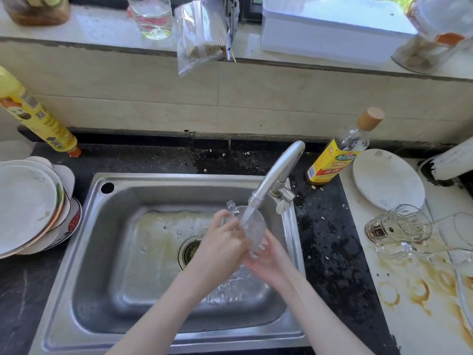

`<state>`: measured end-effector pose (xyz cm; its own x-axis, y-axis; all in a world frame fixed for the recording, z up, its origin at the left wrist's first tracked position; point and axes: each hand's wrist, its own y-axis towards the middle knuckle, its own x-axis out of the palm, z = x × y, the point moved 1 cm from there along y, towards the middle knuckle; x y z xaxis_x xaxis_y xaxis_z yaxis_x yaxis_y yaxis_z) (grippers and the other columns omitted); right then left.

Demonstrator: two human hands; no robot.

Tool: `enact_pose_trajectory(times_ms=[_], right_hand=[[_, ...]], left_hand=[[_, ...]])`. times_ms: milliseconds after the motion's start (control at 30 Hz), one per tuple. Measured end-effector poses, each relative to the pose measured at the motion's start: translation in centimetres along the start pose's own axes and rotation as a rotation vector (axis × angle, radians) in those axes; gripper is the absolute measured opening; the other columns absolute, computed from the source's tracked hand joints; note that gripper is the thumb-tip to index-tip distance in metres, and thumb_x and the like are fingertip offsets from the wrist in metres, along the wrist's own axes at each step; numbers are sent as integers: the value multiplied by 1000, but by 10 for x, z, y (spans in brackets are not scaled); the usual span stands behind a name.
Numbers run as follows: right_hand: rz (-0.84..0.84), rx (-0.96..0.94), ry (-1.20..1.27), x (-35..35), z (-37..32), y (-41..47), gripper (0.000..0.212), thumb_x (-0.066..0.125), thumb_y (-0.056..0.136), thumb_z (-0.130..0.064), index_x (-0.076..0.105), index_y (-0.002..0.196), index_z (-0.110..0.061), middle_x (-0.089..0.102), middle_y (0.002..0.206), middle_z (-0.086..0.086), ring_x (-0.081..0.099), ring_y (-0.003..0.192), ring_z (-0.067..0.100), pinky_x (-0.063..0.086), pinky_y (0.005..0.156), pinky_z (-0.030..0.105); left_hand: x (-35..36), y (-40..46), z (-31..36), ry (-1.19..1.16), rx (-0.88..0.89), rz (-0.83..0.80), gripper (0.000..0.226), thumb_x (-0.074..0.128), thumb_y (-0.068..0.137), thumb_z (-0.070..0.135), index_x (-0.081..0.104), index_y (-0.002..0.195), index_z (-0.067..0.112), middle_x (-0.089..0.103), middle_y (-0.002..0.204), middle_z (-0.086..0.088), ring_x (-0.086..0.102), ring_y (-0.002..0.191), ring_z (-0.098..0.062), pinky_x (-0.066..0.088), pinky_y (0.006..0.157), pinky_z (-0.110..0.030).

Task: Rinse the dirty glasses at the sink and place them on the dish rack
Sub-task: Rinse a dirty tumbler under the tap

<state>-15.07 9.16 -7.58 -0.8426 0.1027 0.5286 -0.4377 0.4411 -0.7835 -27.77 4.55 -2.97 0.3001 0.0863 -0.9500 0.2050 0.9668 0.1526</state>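
- Glass mug, clear and handled, sits tilted under the tap over the right half of the sink, with the stream of water running into its mouth.
- Left hand is wrapped around the mug's side nearest the handle, fingers closed on it.
- Right hand cups the mug from below and from the right, fingers curled loosely about the base; both hands share the hold.
- More dirty glasses lie tipped on their sides at the near right of the white board beside the sink, among brown ring stains.
- No dish rack shows clearly; stacked plates stand at the counter's left edge.
- Risk, as I judge it: wet glass is slick, and a loosened grip would drop the mug onto the steel basin, where it could chip or break.
- The tap spout hangs just above the rim, so lifting the mug carelessly could knock glass against metal.
- The tipped glasses could roll toward the board's edge if nudged while reaching for the next one.
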Motion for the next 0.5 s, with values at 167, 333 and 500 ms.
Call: enact_pose_trajectory(times_ms=[167, 333, 500], right_hand=[[-44, -8, 67, 4, 4, 8, 29, 63, 75, -26, 70, 91, -3, 65, 84, 16, 60, 69, 27, 42, 61, 32], [-84, -11, 41, 9, 1, 11, 41, 62, 82, -29, 63, 115, -6, 63, 104, 16, 63, 85, 31, 46, 75, 39], [-52, -18, 43, 8, -3, 8, 23, 58, 87, -23, 61, 102, -7, 62, 84, 11, 65, 63, 22, 50, 52, 31]], left_hand=[[7, -15, -4, -169, -47, 141, 9, 74, 71, 29, 72, 79, 27, 37, 135, -7, 29, 130, -32, 28, 108, -52], [1, -15, -6, -488, -229, 98, 56, 76, 76, 27, 39, 119, 31, 1, 154, 10, 26, 138, -14, 38, 97, -19], [-3, -2, -8, -549, -250, 34, 89, 74, 73, 32, 13, 136, 38, 14, 148, 16, 19, 140, -6, 42, 100, -32]])
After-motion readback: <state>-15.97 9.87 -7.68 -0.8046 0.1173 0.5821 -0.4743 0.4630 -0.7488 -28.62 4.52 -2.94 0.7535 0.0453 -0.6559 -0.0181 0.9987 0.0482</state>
